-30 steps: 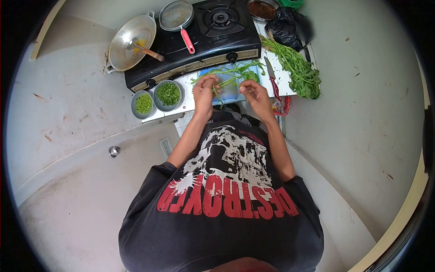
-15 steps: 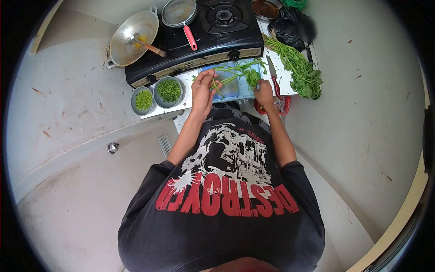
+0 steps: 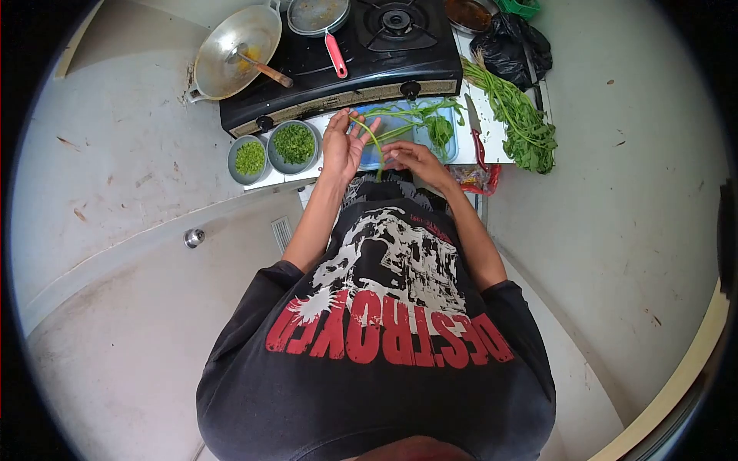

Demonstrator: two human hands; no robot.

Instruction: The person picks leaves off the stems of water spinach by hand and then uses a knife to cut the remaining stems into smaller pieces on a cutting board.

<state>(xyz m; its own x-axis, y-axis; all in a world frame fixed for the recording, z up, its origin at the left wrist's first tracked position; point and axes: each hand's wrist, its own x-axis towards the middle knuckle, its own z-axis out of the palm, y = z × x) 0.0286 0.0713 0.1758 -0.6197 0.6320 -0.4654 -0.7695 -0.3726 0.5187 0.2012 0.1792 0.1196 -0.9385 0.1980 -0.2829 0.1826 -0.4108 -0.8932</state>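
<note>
My left hand is raised over the counter's front edge and pinches the upper part of a long green vegetable stem. The stem curves down toward my body. My right hand grips its lower end, fingers pointing left. Both hands hover just in front of a blue cutting board, where a few leafy stems lie. A red-handled knife rests on the counter right of the board, apart from my right hand.
Two metal bowls of chopped greens stand left of my hands. A black gas stove behind carries a wok with a wooden spoon and a red-handled pan. A bunch of greens, a black bag and a red bag are on the right.
My right hand reached right toward the knife half a second ago, then came back left to the stem's lower end. My left hand stayed up with the stem.
</note>
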